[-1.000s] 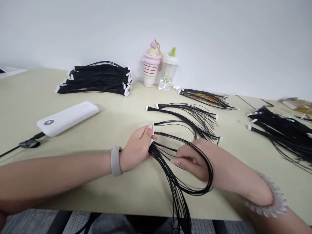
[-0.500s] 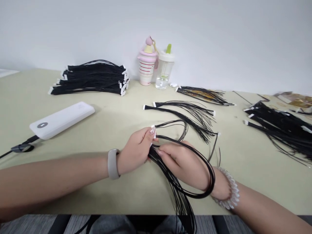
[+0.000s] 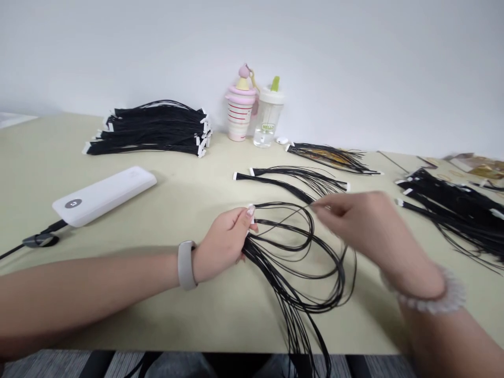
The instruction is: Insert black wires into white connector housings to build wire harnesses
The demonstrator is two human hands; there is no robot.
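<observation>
My left hand [image 3: 226, 236] is closed round the white connector end of a black wire harness [image 3: 271, 273], with the thumb pressed on top. From the connector several wires loop out to the right, and a loose bunch hangs down over the table's front edge. Up and to the right of it, my right hand [image 3: 354, 220] pinches a single thin black wire [image 3: 291, 214] that runs back toward the connector. This hand is slightly smeared by motion, and the far end of its wire is hidden at the fingers.
Finished-looking black harnesses [image 3: 153, 128] are stacked back left. Loose harnesses [image 3: 303, 178] lie beyond my hands, more [image 3: 452, 210] at the right. A white power bank [image 3: 106, 195] with a cable lies left. A pink-lidded cup [image 3: 239, 113] and a clear cup [image 3: 268, 118] stand by the wall.
My right hand has moved from beside the connector up and to the right, drawing a wire with it. The wire loops now lie spread on the table. My left hand keeps its hold.
</observation>
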